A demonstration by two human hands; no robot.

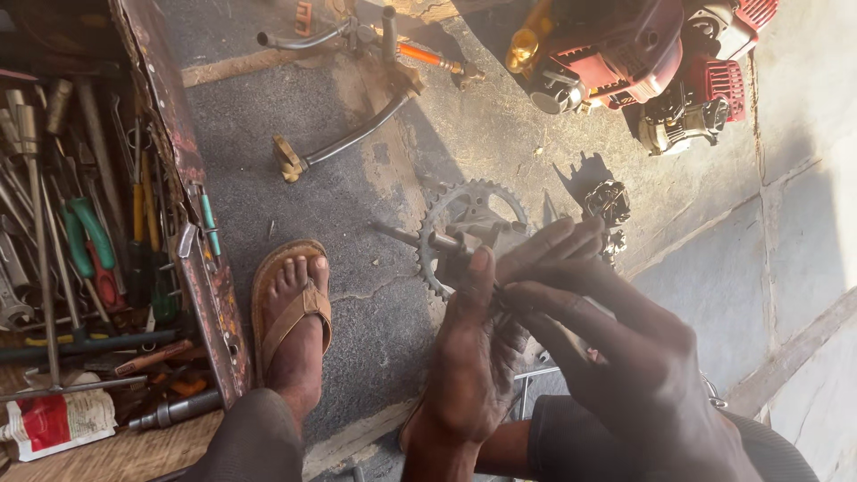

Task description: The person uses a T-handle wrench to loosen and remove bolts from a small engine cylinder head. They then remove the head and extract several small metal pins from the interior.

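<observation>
Two hands on part | left hand [469, 357] grips toothed sprocket assy [466, 234], thumb pressed | right hand [616, 357] fingers half-curled, steadying it | step: fitting/adjusting shaft | next needs firm hold, fine finger work

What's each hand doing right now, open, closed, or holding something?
Left hand: closed on the toothed sprocket assembly, thumb up against its shaft.
Right hand: fingers extended onto the same sprocket assembly; whether it grips cannot be told.
</observation>
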